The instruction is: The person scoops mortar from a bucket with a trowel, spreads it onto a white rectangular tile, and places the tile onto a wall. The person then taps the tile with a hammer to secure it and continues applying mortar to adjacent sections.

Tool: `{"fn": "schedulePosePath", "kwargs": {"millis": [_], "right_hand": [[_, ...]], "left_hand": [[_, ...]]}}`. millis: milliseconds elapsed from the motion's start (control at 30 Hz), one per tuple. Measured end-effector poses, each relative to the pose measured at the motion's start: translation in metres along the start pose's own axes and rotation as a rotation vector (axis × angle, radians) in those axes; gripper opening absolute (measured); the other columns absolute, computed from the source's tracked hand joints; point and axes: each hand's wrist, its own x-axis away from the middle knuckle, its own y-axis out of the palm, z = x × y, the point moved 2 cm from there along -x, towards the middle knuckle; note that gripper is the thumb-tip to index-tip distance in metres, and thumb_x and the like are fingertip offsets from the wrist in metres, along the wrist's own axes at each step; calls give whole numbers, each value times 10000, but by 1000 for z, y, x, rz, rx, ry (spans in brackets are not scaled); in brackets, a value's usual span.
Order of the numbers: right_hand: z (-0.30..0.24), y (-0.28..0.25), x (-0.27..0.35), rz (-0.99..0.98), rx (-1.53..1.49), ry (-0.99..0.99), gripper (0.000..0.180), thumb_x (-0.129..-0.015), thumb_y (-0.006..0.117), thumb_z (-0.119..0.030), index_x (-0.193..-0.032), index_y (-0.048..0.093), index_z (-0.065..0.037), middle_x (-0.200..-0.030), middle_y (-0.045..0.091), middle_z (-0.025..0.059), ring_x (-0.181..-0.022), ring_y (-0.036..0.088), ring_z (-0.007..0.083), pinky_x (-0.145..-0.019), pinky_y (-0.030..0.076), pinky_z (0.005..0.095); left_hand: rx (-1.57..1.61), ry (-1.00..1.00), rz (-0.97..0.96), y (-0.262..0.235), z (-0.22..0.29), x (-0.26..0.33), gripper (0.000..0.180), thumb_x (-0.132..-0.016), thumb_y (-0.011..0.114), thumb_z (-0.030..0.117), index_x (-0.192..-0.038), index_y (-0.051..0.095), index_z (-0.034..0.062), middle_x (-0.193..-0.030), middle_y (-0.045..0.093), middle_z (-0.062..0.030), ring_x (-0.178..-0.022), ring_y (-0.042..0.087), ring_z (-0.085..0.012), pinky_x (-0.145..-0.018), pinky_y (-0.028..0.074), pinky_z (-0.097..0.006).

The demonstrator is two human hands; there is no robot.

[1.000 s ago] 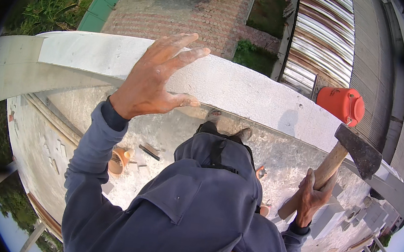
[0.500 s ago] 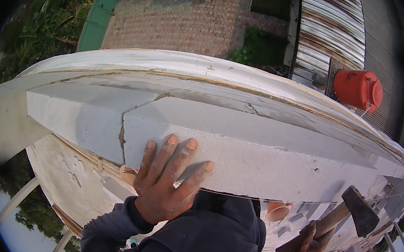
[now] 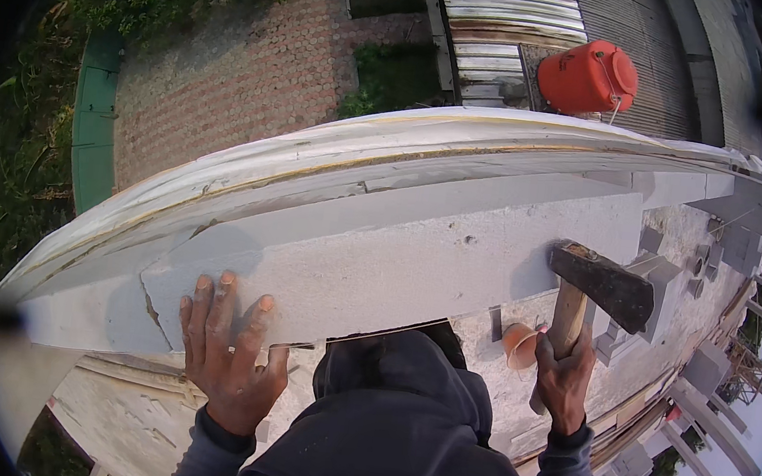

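Note:
Along the wall top lies a long pale grey concrete block [image 3: 397, 263], its face lightly pitted. My left hand [image 3: 236, 358] rests at its near left edge with the fingers spread, close to the crooked mortar joint [image 3: 151, 301]. Past that joint sits another pale block [image 3: 80, 321]. On the right, my right hand [image 3: 567, 377] is wrapped round the wooden handle of a hatchet [image 3: 606, 287]. The dark steel head is raised near the block's right part and casts a shadow on it; whether they touch I cannot tell.
Below on the right stands an orange-brown bucket [image 3: 517, 346] on a pale floor, with several loose blocks [image 3: 666, 289] near it. Beyond the wall's far edge the ground drops to a paved yard [image 3: 228, 98], a corrugated roof [image 3: 510, 13] and a red tank [image 3: 587, 78].
The view has turned and shifted rightward along the wall. My right hand has lifted the hatchet toward the block's right part. My left hand stays at the block's near edge by the joint.

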Motion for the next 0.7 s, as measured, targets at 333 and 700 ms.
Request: {"fn": "schedulePosePath", "kwargs": {"millis": [333, 700], "right_hand": [[76, -48, 17, 410, -513, 221, 311, -831, 818, -218, -947, 619, -8, -701, 647, 56, -591, 636, 150, -545, 506, 312], [257, -59, -49, 216, -915, 503, 179, -772, 767, -65, -808, 604, 2, -646, 602, 60, -451, 574, 159, -423, 475, 309]], "left_hand": [[-30, 233, -128, 0, 91, -48, 989, -577, 945, 241, -1461, 502, 190, -1600, 357, -207, -1491, 311, -425, -1216, 256, -596], [-149, 244, -220, 16, 126, -67, 1026, -640, 924, 235, -1539, 430, 210, -1542, 409, -211, -1454, 361, -429, -1209, 269, -601]]}}
